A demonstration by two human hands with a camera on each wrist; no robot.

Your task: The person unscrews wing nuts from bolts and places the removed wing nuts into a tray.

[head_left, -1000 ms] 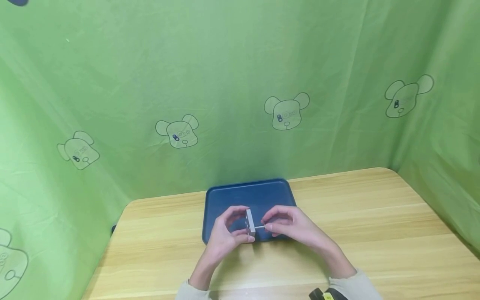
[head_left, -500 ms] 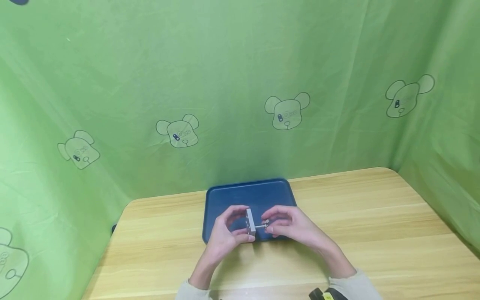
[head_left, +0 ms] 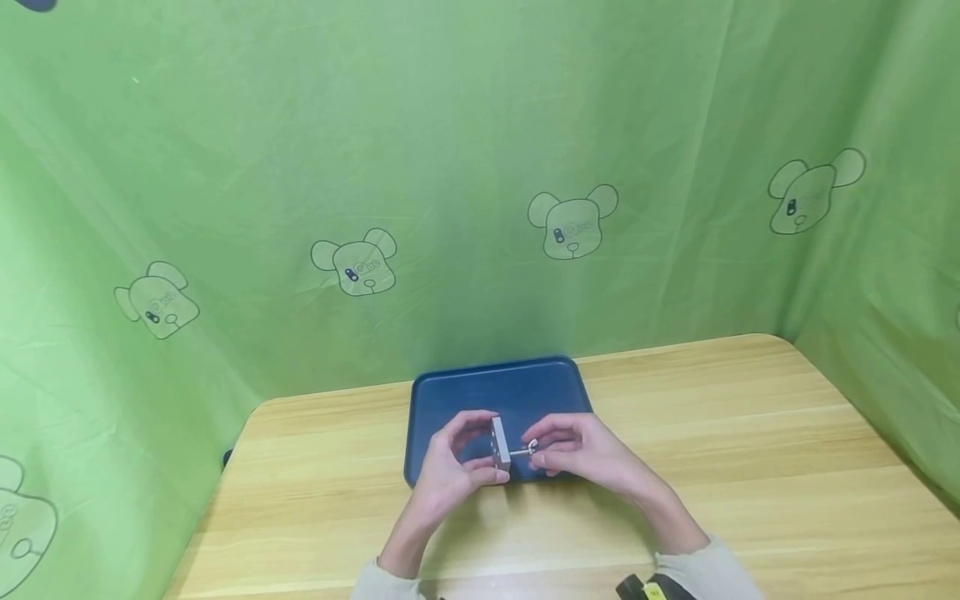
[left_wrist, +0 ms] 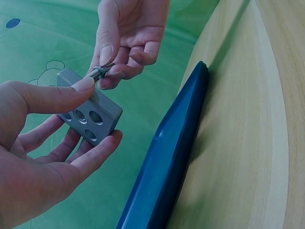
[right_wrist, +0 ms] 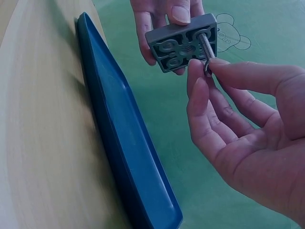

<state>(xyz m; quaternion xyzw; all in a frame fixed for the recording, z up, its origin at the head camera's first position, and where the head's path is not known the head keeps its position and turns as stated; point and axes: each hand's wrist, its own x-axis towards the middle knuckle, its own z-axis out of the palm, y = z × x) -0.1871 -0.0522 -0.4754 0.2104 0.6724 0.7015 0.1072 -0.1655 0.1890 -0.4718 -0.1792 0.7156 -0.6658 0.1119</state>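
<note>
My left hand (head_left: pixel 448 471) grips a small grey metal block (left_wrist: pixel 95 114) by its edges, thumb on one side and fingers on the other. Several round holes pass through the block, and its other face (right_wrist: pixel 183 47) has a recessed ribbed pattern. A threaded wing bolt (right_wrist: pixel 205 45) sticks out of one corner hole of that face. At the bolt's outer end, my right hand (head_left: pixel 592 450) pinches the winged head between thumb and fingertips. The fingers partly cover that head. Both hands are raised above the near part of the blue tray.
Under the hands, a blue rimmed tray (head_left: pixel 480 387) lies on the wooden table (head_left: pixel 712 450). Green curtains (head_left: pixel 465 167) with bear-head prints surround the table at the back and sides. A black and yellow device (head_left: pixel 652 588) sits at the right sleeve.
The wing bolt's head has turned between the right fingertips and shows more of its wings. The right fingers have shifted slightly. The left hand and the block stay in place.
</note>
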